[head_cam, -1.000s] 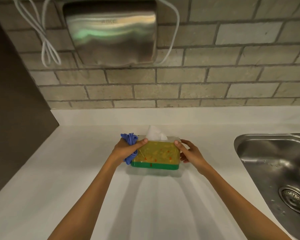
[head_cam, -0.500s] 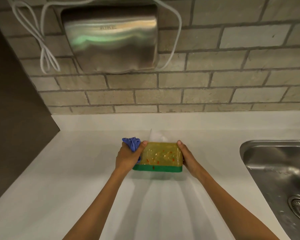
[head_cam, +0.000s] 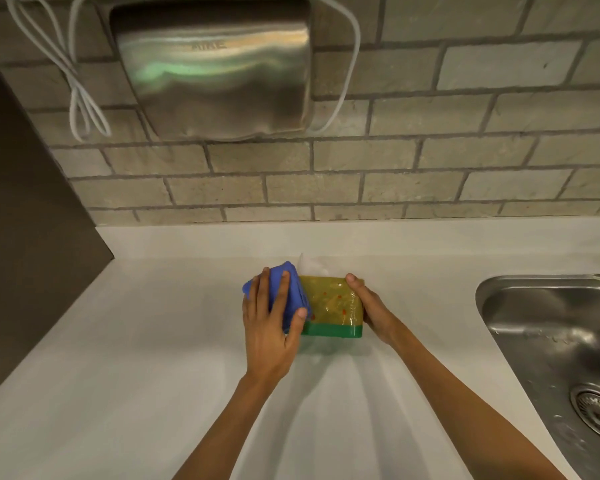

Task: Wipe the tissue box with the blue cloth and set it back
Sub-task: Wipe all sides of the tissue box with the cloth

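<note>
The left hand [head_cam: 269, 327] presses the blue cloth [head_cam: 284, 292] flat against the tissue box's [head_cam: 333, 306] left end; the right hand [head_cam: 371, 306] clasps its right end, and the box's length runs rightward from the cloth.

— Where does the tissue box [head_cam: 333, 306] sit?
— On the surface [head_cam: 153, 341], near the middle, in front of the brick wall [head_cam: 430, 174].
— And the cloth [head_cam: 284, 289]?
— On the box's left end, under the left hand [head_cam: 267, 327]. The right hand [head_cam: 371, 306] is against the box's right end.
— What lies to the right?
— The sink [head_cam: 551, 341], set into the surface, well apart from the box.
— Above?
— A hand dryer [head_cam: 215, 67] on the wall, behind and left of the box, with a cable [head_cam: 80, 102] hanging to its left.
</note>
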The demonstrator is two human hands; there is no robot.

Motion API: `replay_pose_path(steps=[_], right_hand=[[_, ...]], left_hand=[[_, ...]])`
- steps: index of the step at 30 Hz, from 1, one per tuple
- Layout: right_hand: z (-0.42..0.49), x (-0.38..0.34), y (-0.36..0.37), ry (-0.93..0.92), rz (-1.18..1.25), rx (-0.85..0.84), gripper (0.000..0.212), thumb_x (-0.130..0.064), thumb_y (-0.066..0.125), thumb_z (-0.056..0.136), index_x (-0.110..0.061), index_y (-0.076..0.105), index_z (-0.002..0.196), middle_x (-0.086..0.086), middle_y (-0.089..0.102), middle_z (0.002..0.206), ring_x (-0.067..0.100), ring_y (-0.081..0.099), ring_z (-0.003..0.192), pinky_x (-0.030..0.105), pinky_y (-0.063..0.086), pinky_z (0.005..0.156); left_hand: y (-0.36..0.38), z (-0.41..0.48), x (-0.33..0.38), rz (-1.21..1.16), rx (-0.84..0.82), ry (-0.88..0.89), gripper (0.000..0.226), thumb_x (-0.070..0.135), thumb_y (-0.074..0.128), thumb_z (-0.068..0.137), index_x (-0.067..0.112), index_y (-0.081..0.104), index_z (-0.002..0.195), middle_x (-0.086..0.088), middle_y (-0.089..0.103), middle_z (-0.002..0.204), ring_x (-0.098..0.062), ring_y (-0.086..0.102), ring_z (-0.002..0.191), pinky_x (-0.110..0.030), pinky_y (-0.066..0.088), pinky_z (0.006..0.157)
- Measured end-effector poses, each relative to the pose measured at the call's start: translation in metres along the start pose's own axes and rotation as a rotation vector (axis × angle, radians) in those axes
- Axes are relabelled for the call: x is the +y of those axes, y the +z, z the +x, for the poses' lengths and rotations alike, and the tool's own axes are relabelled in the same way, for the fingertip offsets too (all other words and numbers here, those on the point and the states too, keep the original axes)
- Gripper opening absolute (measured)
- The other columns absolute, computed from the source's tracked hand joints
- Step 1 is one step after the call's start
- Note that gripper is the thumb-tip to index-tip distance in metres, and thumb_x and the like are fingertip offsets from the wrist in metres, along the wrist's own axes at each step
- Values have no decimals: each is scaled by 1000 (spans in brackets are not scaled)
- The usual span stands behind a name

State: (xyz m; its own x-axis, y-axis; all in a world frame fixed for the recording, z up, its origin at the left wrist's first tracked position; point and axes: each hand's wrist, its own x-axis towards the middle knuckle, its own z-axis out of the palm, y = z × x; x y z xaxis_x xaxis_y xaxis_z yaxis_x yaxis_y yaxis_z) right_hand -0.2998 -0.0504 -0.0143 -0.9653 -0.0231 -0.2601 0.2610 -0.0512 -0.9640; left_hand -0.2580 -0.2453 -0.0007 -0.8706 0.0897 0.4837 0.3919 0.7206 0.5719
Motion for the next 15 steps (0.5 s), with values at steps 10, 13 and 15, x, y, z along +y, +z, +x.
replay_pose_path(steps=[10,13,15], right_hand=[[8,2,-5,15,-29,48,38,-55,52,83,-20,65,89,-2,68,80,10,67,76,19,51,65],[7,2,-7,12,-37,52,38,-53,53,84,-18,64,92,-1,68,82,12,67,77,19,51,66],[7,3,-7,4,-39,48,40,-53,53,84,-16,64,96,0,67,83,13,66,79,21,51,68]], left_hand=[[13,-7,-2,104,75,-8,54,39,43,85,15,54,132,-23,43,144,-42,32,137,-57,40,104],[10,4,8,22,81,-184,58,41,34,87,16,46,139,-19,37,149,-41,29,139,-56,41,105],[12,10,16,131,48,-121,56,38,36,88,13,51,136,-21,45,144,-46,38,133,-57,42,103]])
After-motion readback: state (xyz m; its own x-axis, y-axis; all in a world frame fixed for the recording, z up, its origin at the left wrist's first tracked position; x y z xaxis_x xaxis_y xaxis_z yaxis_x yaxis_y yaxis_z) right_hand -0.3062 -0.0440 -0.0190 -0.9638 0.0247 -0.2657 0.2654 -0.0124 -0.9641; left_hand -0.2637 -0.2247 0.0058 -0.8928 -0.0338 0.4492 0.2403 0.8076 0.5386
